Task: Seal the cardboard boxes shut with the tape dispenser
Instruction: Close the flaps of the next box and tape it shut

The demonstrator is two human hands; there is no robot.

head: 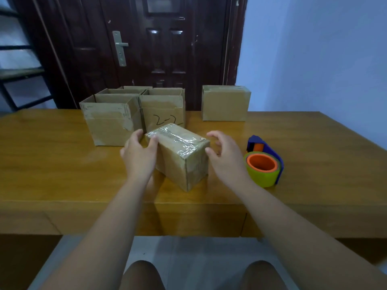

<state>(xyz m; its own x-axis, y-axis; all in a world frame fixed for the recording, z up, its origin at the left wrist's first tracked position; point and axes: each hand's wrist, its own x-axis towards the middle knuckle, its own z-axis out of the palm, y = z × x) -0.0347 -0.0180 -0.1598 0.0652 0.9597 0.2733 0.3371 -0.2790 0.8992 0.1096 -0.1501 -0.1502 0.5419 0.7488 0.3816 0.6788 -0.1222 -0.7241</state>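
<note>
Sitting on wooden table (pixel 62 160): taped box (pixel 182 164) | dark door (pixel 163 49) | blue wall (pixel 314 49)

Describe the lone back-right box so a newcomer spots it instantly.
On the wooden table, look along the far edge before the dark door. The lone box stands apart, right of the open boxes; unlike them, its top is closed.

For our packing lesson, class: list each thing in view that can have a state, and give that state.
Near box: shut, taped over the top.
Left box: open, flaps up.
Marked box: open, flaps up.
Rear boxes: open.
Far box: shut.
Dispenser: lying on the table, unheld.
Left hand: grips the near box's end.
Right hand: open, beside the near box.
Door: shut.
</note>
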